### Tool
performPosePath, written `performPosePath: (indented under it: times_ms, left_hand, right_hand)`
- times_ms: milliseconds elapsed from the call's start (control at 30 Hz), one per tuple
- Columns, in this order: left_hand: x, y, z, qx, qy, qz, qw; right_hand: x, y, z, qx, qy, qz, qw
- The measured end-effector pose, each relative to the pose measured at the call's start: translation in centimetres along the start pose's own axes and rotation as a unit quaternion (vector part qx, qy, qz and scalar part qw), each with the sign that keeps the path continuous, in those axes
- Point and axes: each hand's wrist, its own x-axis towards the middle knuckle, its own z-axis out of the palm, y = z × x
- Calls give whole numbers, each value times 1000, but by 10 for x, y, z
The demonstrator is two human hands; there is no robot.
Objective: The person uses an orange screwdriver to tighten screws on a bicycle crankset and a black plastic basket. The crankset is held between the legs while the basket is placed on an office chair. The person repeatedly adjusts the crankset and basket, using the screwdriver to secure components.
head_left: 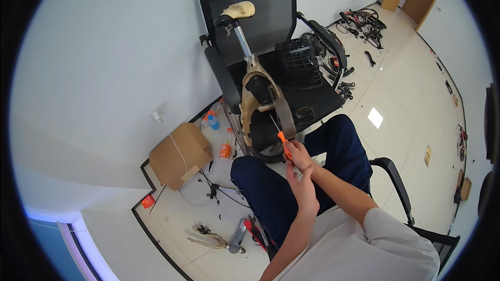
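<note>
My right hand [298, 156] is closed around the orange handle of a screwdriver [282, 136], whose thin shaft points up and away from me. Just below it, my left hand [303, 190] has its fingers apart and reaches up against my right hand and wrist; I see nothing held in it. Beyond the screwdriver, a beige bicycle frame [249, 105] leans on a black office chair [312, 99]. A silver seat post [242, 41] and a worn, yellowish saddle [239, 10] top the frame. A curved grey strip like a mudguard [284, 117] lies close to the screwdriver's shaft.
A black wire basket [299, 62] sits on the chair. To the left are a cardboard box [179, 156] and an orange-labelled bottle [226, 144]. Bike parts [211, 242] lie on the floor beside my left leg; more parts [364, 23] are piled at the far right.
</note>
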Motion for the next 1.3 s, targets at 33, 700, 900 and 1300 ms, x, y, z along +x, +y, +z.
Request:
performPosePath:
  times_ms: [33,700,900,1300]
  left_hand:
    - [-1,-4,1,3,20,-39,999]
    - [1,-6,5,-70,-53,-115,989]
    - [1,-7,6,-75,-58,-125,988]
    - [0,-4,8,-72,-50,-151,985]
  right_hand:
    - [6,-5,4,36,-16,20,999]
    - [32,-17,46,203,-19,86,975]
    - [30,-16,44,183,-21,63,981]
    - [25,-19,44,152,-12,59,987]
